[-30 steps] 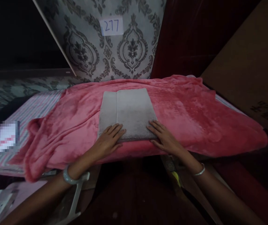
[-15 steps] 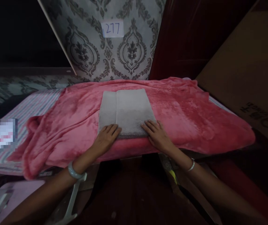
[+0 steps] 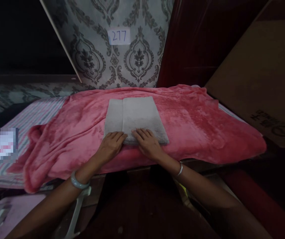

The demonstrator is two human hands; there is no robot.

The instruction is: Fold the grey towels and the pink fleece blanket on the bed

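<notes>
A folded grey cloth (image 3: 139, 113), like a plush towel, lies flat on a pink fleece blanket (image 3: 189, 122). A crease or fold edge runs down its left part. My left hand (image 3: 111, 144) rests on the near left corner, palm down with fingers stretched out. On the middle of the near edge lies my right hand (image 3: 147, 142), its fingers also laid flat and slightly spread. Both palms and the cloth's edge beneath them are hidden from view.
A striped sheet (image 3: 40, 111) shows under the blanket at the left, bearing a blurred-out object (image 3: 3, 145). A cardboard box (image 3: 264, 76) leans at the right. A dark screen (image 3: 28, 39) and a paper marked 277 (image 3: 119, 36) are at the back.
My right hand has slid left along the near edge, from the cloth's right corner to its middle. My left hand has barely moved. The view has shifted slightly.
</notes>
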